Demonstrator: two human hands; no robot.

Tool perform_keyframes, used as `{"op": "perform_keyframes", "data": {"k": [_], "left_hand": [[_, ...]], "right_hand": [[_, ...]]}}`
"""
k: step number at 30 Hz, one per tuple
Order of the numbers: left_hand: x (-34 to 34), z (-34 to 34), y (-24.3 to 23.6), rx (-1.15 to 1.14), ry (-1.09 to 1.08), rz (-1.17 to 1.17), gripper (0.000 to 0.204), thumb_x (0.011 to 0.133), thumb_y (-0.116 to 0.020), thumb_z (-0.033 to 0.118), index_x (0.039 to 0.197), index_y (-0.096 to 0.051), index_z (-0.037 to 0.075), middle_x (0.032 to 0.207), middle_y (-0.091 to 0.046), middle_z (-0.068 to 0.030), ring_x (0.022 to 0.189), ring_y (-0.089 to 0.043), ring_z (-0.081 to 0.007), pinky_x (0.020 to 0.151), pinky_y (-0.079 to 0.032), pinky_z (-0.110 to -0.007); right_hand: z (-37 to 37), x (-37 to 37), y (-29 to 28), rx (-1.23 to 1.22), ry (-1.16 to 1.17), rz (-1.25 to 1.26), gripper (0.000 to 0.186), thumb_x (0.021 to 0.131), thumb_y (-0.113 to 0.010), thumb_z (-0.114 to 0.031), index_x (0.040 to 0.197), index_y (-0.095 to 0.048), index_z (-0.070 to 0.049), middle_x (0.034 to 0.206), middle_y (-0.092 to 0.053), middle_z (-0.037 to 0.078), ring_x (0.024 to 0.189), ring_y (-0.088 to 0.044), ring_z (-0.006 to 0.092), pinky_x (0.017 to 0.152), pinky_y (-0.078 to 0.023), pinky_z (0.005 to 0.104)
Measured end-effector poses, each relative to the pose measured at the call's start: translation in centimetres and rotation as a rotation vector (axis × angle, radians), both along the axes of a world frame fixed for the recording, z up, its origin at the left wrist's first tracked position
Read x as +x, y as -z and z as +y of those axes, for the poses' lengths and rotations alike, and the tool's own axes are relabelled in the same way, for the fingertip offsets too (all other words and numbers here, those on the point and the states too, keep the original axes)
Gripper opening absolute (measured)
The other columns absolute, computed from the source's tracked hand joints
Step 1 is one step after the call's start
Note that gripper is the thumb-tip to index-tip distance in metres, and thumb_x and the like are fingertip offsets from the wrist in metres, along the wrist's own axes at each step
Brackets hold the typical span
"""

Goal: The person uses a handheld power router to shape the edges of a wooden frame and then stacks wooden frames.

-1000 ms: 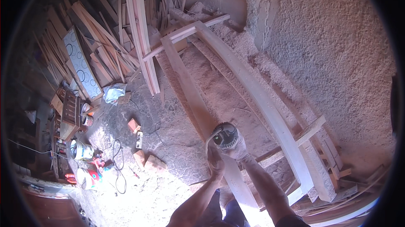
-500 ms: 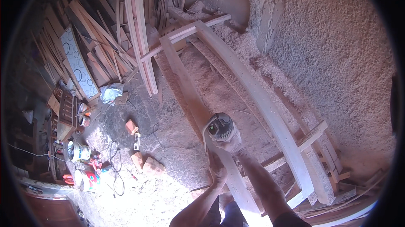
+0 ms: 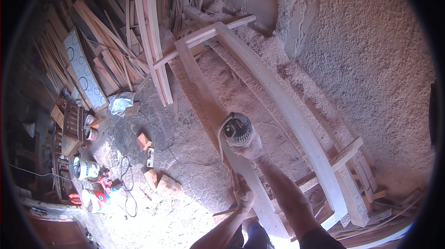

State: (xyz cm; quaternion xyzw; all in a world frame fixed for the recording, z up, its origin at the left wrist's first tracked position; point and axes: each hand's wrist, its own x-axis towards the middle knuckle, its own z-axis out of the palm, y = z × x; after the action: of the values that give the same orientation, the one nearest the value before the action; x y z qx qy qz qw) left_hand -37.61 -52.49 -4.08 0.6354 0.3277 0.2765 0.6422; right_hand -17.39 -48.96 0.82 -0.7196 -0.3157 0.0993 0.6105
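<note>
My right hand grips a round grey-and-black handheld power tool, which looks like a sander with vents and a small green mark on top. It rests on the upper face of a long wooden plank. A pale cord loops from the tool down along the plank's left edge to my left hand. That hand is closed at the edge, nearer to me, seemingly around the cord; its fingertips are partly hidden. The tool's underside is out of sight.
A second long plank lies parallel on the right, with a crossbar under the far ends. Shavings pile along the rough wall. Boards lean far left. Buckets, a black cable and wood blocks sit left.
My right hand and the tool have slid slightly farther along the plank, away from me. My left hand has shifted a little to the right.
</note>
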Motion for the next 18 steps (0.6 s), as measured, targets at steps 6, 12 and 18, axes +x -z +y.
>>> {"op": "perform_keyframes", "data": {"k": [6,12,18], "left_hand": [[-0.5,0.3,-1.4,-0.045,0.014,0.047,0.061,0.116,-0.042,0.030,0.165,-0.025,-0.001,0.140,-0.060,-0.0167,0.118,-0.060,-0.0224,0.101,-0.048,-0.034],[-0.1,0.2,-2.2,0.063,0.042,0.231,0.056,0.114,-0.044,0.018,0.165,-0.029,0.002,0.146,-0.059,-0.0251,0.115,-0.067,-0.0310,0.098,-0.052,-0.036],[-0.4,0.5,-0.5,0.120,-0.038,0.122,0.055,0.113,-0.047,0.014,0.164,-0.031,0.000,0.146,-0.060,-0.0240,0.120,-0.065,-0.0282,0.101,-0.050,-0.034]], "right_hand": [[3.2,1.9,-0.6,0.024,0.000,0.029,0.072,0.069,-0.093,-0.026,0.128,-0.056,-0.008,0.123,-0.064,0.011,0.114,-0.065,0.0274,0.099,-0.054,0.0390],[7.5,6.5,-1.0,0.047,0.013,0.098,0.075,0.066,-0.096,-0.020,0.127,-0.054,-0.008,0.120,-0.067,0.009,0.111,-0.067,0.0206,0.097,-0.055,0.0354],[7.8,6.4,-4.4,0.073,0.020,0.060,0.078,0.065,-0.097,-0.017,0.129,-0.053,-0.008,0.121,-0.068,0.007,0.110,-0.067,0.0181,0.095,-0.056,0.0350]]}}
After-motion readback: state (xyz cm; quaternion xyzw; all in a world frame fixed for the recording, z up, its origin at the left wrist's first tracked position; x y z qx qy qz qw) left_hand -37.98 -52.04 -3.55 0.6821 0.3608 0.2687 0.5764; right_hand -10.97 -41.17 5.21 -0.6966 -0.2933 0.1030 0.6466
